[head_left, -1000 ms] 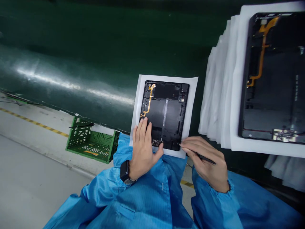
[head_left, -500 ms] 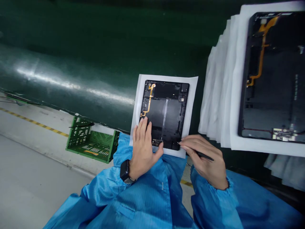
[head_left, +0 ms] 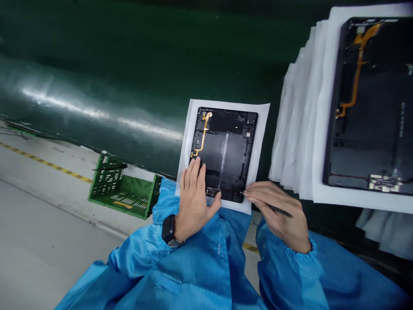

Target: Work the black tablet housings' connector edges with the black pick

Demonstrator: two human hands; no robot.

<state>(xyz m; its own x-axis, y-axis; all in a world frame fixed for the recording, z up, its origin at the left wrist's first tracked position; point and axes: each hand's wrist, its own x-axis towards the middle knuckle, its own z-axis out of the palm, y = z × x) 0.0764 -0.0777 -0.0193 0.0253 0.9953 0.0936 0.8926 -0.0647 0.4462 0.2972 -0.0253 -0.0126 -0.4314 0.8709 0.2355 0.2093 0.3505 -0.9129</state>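
An opened black tablet housing (head_left: 213,163) lies on a white foam sheet (head_left: 260,129) in front of me. An orange flex cable (head_left: 204,137) runs down its left side, and a small circuit board (head_left: 211,192) sits at its lower edge. My left hand (head_left: 194,193) rests open on the lower left of the housing, fingers stretched out and thumb near the board. Pinched in my right hand (head_left: 279,211) like a pen is a slim black tool (head_left: 281,211). Its tip is at the housing's lower right corner; what it touches there is too small to tell.
To the right, another opened tablet housing (head_left: 371,146) lies on a stack of white foam sheets (head_left: 298,125). A green plastic crate (head_left: 124,193) stands below the edge of the dark green worktop (head_left: 112,64). Yellow-and-black tape (head_left: 48,164) marks the floor.
The black tool's rear end has shifted slightly to the right with my right hand, while its tip stays by the same corner. My left hand stays in place on the housing.
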